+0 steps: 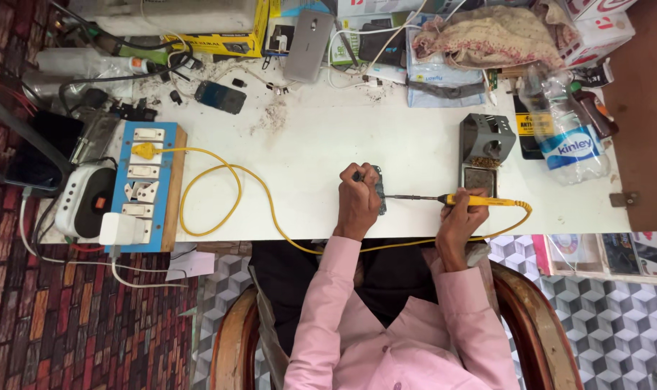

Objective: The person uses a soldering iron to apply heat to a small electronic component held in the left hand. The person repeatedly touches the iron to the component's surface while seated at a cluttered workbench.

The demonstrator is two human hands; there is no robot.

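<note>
At the centre of the frame, on the white tabletop (321, 144), the left hand (359, 198) is closed in a tight grip on a small dark flat circuit board (379, 189), pinning it against the surface near the front edge. Just to the right, the right hand (460, 217) holds a soldering iron with a yellow handle (480, 201) in a closed grip; the dark metal shaft runs left and its tip meets the right edge of the board. A yellow cable (213, 173) leaves the handle, runs along the front edge and loops left to a yellow plug in a blue switchboard on a wooden base (146, 184) at the left of the frame. Above the right hand stands a grey soldering iron holder (485, 137). A clear plastic water bottle (568, 137) lies at the upper right. A dark mobile phone (221, 97) lies at the upper left centre
</note>
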